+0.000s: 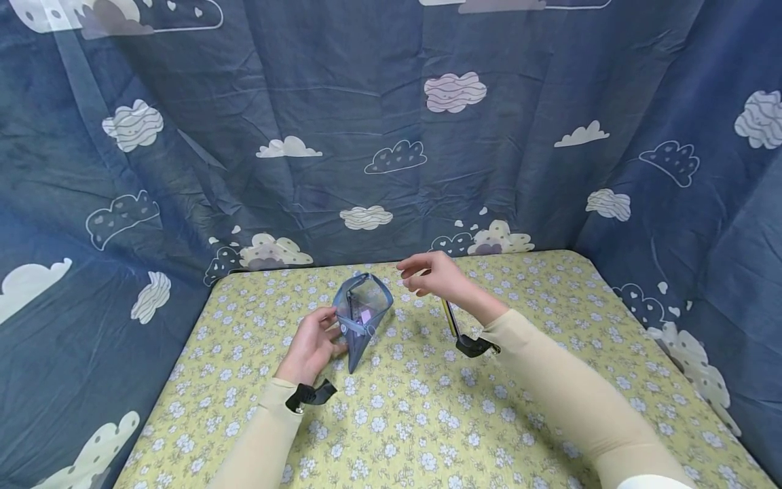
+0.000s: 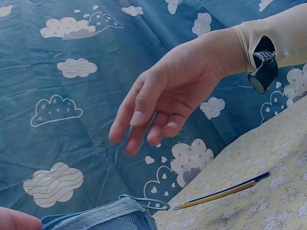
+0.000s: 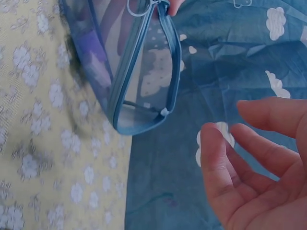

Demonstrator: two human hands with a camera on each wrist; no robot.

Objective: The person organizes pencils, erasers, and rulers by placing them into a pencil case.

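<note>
My left hand (image 1: pixel 309 346) grips the near left edge of a blue see-through mesh zipper pouch (image 1: pixel 356 343), held up over the table. The pouch's zipped mouth (image 3: pixel 125 81) gapes open, and a small purple and pink item (image 3: pixel 93 52) shows through the mesh; its kind cannot be made out. To the right of the pouch, my right hand (image 1: pixel 441 277) hovers in the air with loosely bent fingers and nothing between them. Below the right wrist, a yellow pencil and a dark blue pencil (image 2: pixel 223 193) lie side by side on the table.
A yellow flowered cloth (image 1: pixel 391 421) covers the table. Dark blue curtains (image 1: pixel 379 122) with cloud prints hang behind it and along both sides. Black straps with small cameras (image 1: pixel 308 395) sit on both wrists.
</note>
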